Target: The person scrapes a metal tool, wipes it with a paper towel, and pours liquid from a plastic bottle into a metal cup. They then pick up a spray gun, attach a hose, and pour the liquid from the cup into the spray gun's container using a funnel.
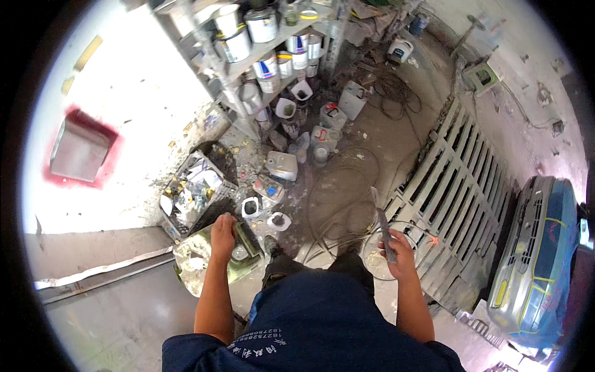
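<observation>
Two hands of yours are well apart, one on either side of your body. Your right hand [400, 254] is closed round the lower end of a flat grey tool [382, 222], which points up and away from you over the floor [344, 217]. Your left hand [224, 239] has its fingers bent together above a splattered green container [191, 257]; whether they pinch anything, you cannot tell from here.

Around you, the floor is crowded. Beyond the green container, against the white wall [139, 149], sits a slatted crate [217, 201] heaped with litter. Just right of that crate's near corner are two white square tubs [278, 221] with dark insides and a jug with a blue cap [269, 191]. A grey canister [282, 165] lies farther out, and past it more jugs [325, 137] stand near the shelf's [268, 49] lower end; tins fill its boards. Loops of hose [315, 232] lie across the floor right ahead of your feet. On your right, a slatted metal panel [460, 162] stretches toward a silver car [505, 273] with blue sheeting.
</observation>
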{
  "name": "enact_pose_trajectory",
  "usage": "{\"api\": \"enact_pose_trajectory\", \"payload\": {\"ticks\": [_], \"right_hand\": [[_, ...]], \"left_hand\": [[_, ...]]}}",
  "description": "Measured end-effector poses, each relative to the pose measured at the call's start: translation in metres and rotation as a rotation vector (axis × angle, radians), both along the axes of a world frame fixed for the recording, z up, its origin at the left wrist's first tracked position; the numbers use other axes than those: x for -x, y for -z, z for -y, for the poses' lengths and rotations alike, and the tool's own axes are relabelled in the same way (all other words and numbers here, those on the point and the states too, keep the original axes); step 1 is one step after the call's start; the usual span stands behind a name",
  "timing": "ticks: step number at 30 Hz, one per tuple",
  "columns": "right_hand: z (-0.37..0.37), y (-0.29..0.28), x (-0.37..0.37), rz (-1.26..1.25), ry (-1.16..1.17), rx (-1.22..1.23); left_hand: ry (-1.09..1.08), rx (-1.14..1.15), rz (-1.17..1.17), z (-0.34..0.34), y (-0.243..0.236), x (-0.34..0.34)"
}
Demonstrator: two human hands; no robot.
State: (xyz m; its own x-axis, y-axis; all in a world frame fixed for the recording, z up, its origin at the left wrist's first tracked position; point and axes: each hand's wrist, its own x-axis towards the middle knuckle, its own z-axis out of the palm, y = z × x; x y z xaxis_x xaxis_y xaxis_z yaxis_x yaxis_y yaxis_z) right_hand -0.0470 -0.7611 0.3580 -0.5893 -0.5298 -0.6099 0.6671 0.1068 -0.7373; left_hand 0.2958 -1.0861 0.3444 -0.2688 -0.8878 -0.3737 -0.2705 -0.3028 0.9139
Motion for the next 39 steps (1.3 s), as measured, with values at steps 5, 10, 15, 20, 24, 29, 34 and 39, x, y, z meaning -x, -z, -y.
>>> {"api": "enact_pose_trajectory", "payload": {"ticks": [5, 10, 15, 20, 24, 29, 34, 39], "right_hand": [[-0.096, 0.033, 0.112, -0.078, 0.019, 0.108], [-0.155, -0.008, 0.207, -0.810, -0.491, -0.681], [-0.185, -0.066, 0.280, -1.308, -0.391, -0.831], [-0.185, -0.102, 0.346, -1.244, 0.100, -0.751], [-0.144, -0.039, 0.368, -1.060, -0.268, -1.067], [-0.040, -0.018, 0.374, -1.093, 0.021, -0.510], [0.043, 0.009, 0.442, -1.001, -0.034, -0.512], [0.158, 0.019, 0.468, -0.861, -0.116, -0.265]], "left_hand": [[0.207, 0.104, 0.198, -0.076, -0.008, 0.094], [0.205, 0.042, 0.319, -0.129, -0.007, 0.164], [0.229, -0.050, 0.362, -0.149, 0.008, 0.202], [0.393, 0.094, 0.411, -0.159, 0.048, 0.214], [0.722, -0.025, 0.615, -0.167, 0.066, 0.257], [0.886, -0.220, 0.595, -0.186, 0.177, 0.282], [0.791, -0.541, 0.651, -0.157, 0.243, 0.355], [0.692, -0.729, 0.629, -0.133, 0.292, 0.363]]}}
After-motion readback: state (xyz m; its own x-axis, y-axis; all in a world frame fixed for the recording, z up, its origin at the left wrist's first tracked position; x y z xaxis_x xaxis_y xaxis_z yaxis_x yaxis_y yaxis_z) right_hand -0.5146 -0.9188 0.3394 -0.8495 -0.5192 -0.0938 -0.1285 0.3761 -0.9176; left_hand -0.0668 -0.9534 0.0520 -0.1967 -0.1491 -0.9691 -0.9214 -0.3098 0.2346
